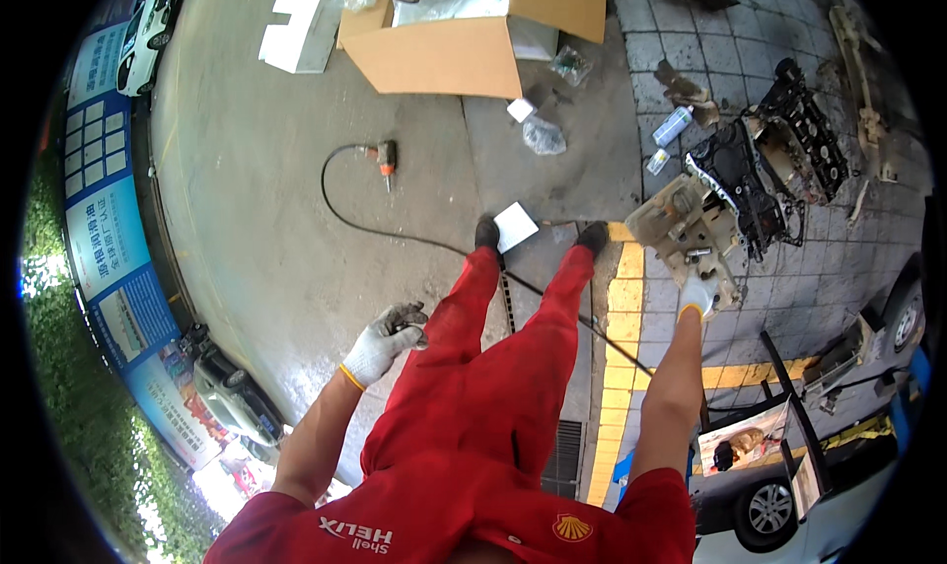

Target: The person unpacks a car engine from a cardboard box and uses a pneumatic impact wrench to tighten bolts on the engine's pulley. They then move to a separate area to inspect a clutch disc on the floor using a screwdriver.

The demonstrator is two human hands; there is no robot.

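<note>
My left hand [387,342], in a white glove with blackened fingertips, hangs beside my left thigh with its fingers curled; what they hold, if anything, I cannot make out. My right hand [696,294], also gloved, reaches down to a grimy metal plate [651,219] with loose parts on it, including a small silver cylinder [697,255] just beyond the glove; its fingers are too hidden to read. Beside the plate lie black engine castings [730,189], a blue-and-white spray can [673,126] and a small pale packet [659,162].
An open cardboard box [434,61], a white sheet [515,227] and plastic bags [543,137] lie ahead. An orange air tool [385,165] trails a black hose across the concrete past my feet. Parked cars [237,396] and banners stand left; a wheel [769,513] and metal racks right.
</note>
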